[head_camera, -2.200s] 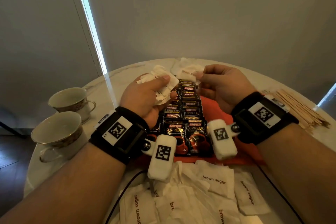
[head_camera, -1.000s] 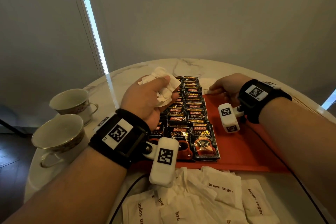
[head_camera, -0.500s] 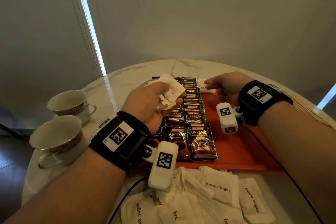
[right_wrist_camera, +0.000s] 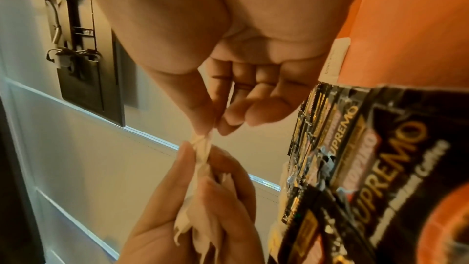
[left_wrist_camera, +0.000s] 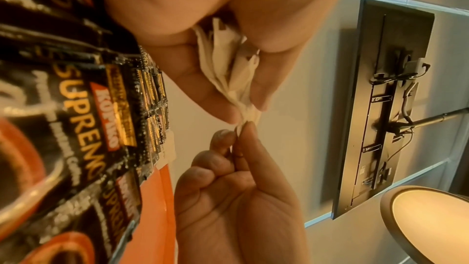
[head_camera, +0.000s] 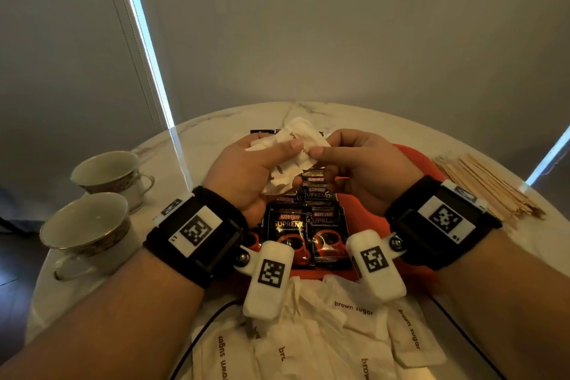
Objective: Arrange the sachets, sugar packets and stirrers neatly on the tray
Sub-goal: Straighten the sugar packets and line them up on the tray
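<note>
My left hand point(head_camera: 285, 160) grips a bunch of white brown sugar packets point(head_camera: 296, 139) above the far end of the orange tray point(head_camera: 410, 160). My right hand point(head_camera: 319, 148) pinches the edge of one packet in that bunch between thumb and forefinger; the pinch point(left_wrist_camera: 241, 129) shows close up in the left wrist view. Black coffee sachets point(head_camera: 308, 225) lie in two overlapping rows down the tray's left side. One sugar packet point(right_wrist_camera: 335, 57) lies flat at the tray's far end. Wooden stirrers point(head_camera: 487, 191) are piled on the table to the right.
Several loose brown sugar packets point(head_camera: 345, 333) are heaped on the table in front of the tray. Two teacups point(head_camera: 89, 225) stand at the left edge of the round marble table point(head_camera: 197, 139). A black cable point(head_camera: 197, 339) runs across the near side.
My right hand left the tray's far end, where a packet now lies, and came back to the bunch in my left hand, pinching one packet. The left hand stayed put.
</note>
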### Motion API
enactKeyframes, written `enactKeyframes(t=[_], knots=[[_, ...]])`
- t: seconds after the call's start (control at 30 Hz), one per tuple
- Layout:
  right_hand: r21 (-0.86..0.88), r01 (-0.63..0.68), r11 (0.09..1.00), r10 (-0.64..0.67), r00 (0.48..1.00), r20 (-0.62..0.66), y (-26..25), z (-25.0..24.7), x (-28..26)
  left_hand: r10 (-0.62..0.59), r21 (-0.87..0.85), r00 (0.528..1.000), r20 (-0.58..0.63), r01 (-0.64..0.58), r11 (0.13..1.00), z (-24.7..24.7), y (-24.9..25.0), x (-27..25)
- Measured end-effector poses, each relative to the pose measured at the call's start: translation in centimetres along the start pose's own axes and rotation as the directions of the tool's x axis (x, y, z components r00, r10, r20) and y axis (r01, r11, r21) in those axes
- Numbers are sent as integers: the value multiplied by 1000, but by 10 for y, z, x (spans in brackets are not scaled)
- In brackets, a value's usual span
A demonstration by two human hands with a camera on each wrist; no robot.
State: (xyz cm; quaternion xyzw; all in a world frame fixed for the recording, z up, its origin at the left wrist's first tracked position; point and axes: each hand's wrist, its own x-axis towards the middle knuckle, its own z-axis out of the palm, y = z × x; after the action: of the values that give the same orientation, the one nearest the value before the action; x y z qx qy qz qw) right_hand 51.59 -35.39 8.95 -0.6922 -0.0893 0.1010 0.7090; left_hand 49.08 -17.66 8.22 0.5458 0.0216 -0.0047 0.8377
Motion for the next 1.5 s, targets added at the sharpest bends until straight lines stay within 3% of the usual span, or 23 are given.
enactKeyframes(t=[0.2,0.47,0.77,0.83,1.0,1.3,1.5], knots=[[39,65,997,-68,994,84,-3,0,-7,47,130,995,84,-58,990,2,-2,-5],[41,217,975,-209,967,-145,1,3,-6,-19,203,996,90,0,979,5,-4,-5],[-152,294,944,-317,935,-158,6,-2,-1,-15,237,997,78,-4,972,7,-4,-6],[-89,278,956,-289,945,-153,4,-1,-2,17,215,999,47,-27,976,7,-3,-6],[-15,100,995,-100,995,23,1,2,-8,43,69,997,-64,-38,997,4,-1,-1],[154,149,977,-113,968,-224,0,-6,3,4,78,998,-60,0,997,2,-4,2],[111,48,993,14,868,-497,0,-58,51,-88,-56,980,-178,79,995,-3,4,10]])
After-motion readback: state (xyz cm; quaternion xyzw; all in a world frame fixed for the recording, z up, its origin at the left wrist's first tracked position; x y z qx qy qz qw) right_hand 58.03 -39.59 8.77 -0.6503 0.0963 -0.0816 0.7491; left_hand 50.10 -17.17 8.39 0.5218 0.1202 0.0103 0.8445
